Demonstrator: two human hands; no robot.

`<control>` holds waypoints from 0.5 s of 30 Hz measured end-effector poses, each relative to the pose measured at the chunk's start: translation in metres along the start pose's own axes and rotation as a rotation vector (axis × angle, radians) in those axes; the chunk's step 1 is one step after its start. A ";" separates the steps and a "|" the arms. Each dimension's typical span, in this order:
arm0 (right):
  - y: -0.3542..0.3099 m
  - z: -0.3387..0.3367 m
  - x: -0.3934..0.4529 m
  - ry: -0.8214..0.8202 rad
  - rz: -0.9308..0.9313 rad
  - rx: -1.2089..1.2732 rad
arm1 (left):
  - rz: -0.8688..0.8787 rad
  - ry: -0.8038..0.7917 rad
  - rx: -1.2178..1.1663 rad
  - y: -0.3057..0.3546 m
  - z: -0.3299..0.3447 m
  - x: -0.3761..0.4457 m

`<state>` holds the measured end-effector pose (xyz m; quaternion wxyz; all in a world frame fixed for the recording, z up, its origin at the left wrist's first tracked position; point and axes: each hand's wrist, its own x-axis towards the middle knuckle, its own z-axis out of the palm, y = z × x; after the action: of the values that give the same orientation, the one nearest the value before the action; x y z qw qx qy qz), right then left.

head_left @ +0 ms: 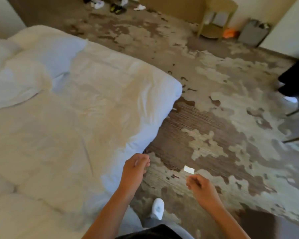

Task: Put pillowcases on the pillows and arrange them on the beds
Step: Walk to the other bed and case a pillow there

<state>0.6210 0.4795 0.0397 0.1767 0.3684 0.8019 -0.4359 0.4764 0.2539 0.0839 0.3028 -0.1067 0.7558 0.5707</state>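
Note:
A bed (72, 128) with a white duvet fills the left half of the view. White bedding, perhaps a pillow or folded cover (24, 69), lies bunched at its far left. My left hand (135, 171) hovers at the bed's near right edge, fingers curled, holding nothing I can see. My right hand (198, 185) is over the carpet, fingers loosely curled and empty. A small white slip of paper (188, 169) lies on the floor just beyond my right hand.
Patterned brown and cream carpet (214, 109) spreads to the right. A round wooden side table (214, 21), a grey bin (254, 31) and an orange item stand at the far wall. Shoes (117, 7) lie scattered at the top. Dark chair legs (293, 114) stand at the right edge. My white shoe (158, 208) is below.

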 end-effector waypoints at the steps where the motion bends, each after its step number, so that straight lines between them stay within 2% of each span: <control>1: 0.003 -0.009 0.008 0.013 0.005 0.025 | 0.006 -0.012 0.016 0.007 0.012 0.007; 6: -0.018 -0.051 0.071 0.045 -0.057 0.116 | -0.001 -0.032 0.086 0.031 0.055 0.054; 15: -0.137 -0.151 0.244 0.117 -0.189 0.152 | -0.021 -0.043 0.089 0.128 0.128 0.207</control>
<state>0.3624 0.6640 0.0541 0.0594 0.3281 0.8067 -0.4879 0.2899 0.4529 0.0447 0.3292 -0.0888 0.7727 0.5355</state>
